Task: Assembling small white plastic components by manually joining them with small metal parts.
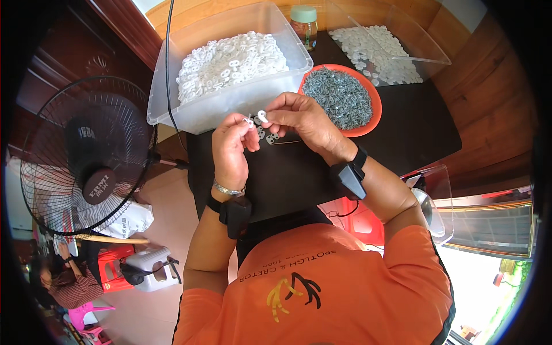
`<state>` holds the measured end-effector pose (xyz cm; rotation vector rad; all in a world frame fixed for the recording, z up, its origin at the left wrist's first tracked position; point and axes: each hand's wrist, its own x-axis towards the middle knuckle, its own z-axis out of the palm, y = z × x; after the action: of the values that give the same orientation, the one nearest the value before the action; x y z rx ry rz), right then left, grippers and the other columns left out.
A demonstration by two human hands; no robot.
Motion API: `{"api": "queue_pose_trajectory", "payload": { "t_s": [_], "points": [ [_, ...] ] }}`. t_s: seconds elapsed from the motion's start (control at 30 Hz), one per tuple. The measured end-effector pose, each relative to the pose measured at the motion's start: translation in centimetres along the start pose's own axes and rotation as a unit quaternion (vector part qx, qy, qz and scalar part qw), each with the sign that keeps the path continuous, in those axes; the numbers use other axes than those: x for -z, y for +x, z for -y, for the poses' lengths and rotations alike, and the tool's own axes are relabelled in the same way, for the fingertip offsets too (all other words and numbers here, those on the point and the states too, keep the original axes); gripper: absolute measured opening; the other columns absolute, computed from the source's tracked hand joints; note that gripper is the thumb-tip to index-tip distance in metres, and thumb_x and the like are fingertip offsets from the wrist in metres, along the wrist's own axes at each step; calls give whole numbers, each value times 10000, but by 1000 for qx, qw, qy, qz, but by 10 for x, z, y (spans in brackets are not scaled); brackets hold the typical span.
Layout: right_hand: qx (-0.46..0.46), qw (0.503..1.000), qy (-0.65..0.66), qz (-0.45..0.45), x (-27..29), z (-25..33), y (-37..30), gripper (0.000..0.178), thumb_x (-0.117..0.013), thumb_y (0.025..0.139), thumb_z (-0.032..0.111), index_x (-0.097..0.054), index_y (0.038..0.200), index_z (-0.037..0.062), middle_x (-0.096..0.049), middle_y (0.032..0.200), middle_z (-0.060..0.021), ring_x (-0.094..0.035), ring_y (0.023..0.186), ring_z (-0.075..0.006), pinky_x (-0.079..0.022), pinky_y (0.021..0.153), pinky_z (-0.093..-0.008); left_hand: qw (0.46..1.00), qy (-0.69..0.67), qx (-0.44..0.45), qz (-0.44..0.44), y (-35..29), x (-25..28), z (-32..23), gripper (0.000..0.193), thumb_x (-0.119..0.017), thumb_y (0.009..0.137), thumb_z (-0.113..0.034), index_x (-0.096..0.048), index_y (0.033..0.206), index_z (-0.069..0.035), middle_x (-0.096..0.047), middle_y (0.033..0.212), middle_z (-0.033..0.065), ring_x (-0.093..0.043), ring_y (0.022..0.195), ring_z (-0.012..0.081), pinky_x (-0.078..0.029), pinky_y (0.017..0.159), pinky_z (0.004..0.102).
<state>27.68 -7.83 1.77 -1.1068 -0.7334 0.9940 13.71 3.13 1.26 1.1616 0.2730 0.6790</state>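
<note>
Above the near side of the dark table, my left hand (231, 150) pinches a small white plastic piece (249, 122) between thumb and fingertips. Close beside it, my right hand (305, 119) grips another small white plastic clip (263, 116) with a rounded, looped end. The two pieces are almost touching; whether they meet is too small to tell. On the tabletop just beyond my fingers lie several loose white two-holed pieces (272, 138). A translucent plastic bin (201, 119) heaped with similar white pieces (230, 63) stands right behind my hands.
An orange bowl (376, 106) full of small metal screws or pins (339, 98) sits to the right. Behind it are a clear box (425, 52) with white round pieces and a green-lidded jar (303, 27). A black fan (86, 155) stands left; a person (72, 284) sits lower left.
</note>
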Motion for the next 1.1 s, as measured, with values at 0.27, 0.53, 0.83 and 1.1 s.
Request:
{"api": "queue_pose_trajectory", "payload": {
  "t_s": [0.27,0.53,0.83,1.1],
  "points": [
    [17,1000,6,-9,2,3,0,124,-643,883,94,-627,975,13,-673,843,-50,-600,713,-86,-488,657,-214,993,113,24,-14,-5,-6,1,125,-525,853,-127,-555,775,-34,-530,635,16,-449,542,68,-350,505,206],
    [42,998,-36,-19,-2,1,-2,117,-641,880,83,-641,967,5,-645,799,-22,-574,694,-68,-478,620,-207,993,113,30,-4,-5,-7,2,116,-522,856,-112,-561,785,-28,-524,646,13,-447,553,66,-351,504,206],
    [106,989,-102,-27,-8,1,-5,108,-659,862,58,-634,943,-10,-646,801,-5,-570,718,-38,-471,631,-195,993,116,24,-2,-6,-6,3,123,-530,864,-118,-565,798,-21,-525,663,11,-447,562,62,-351,506,199],
    [104,983,-152,-25,-7,2,-7,87,-641,885,53,-629,962,15,-647,836,1,-584,784,-47,-483,704,-205,993,117,25,2,-7,-5,5,136,-527,872,-122,-573,820,-4,-532,681,17,-454,580,63,-356,514,199]
  ]
}}
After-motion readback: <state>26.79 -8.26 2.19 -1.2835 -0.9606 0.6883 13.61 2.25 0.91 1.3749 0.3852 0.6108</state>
